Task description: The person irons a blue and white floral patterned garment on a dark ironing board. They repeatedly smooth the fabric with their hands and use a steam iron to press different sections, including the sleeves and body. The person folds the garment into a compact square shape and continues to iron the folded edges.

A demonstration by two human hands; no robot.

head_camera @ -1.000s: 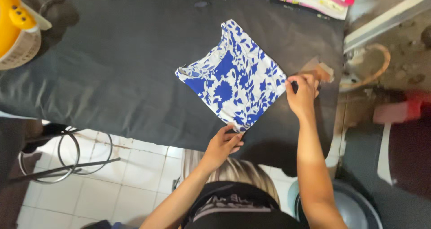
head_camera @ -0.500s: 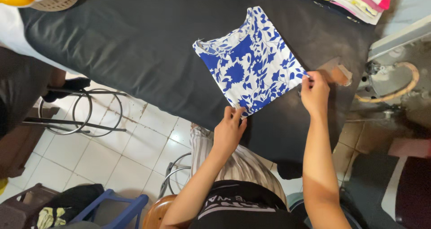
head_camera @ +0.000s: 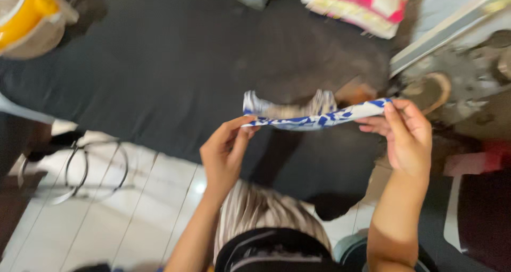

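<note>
Left hand (head_camera: 226,152) and right hand (head_camera: 407,136) each pinch a blue-and-white floral garment (head_camera: 314,117) (blurred) above the dark table (head_camera: 133,80).

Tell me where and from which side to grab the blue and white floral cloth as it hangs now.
Grip the blue and white floral cloth at the two ends of its raised near edge, coming from the person's side. The left hand and right hand already pinch those ends, so the edge stretches taut between them while the rest droops toward the dark table.
</note>
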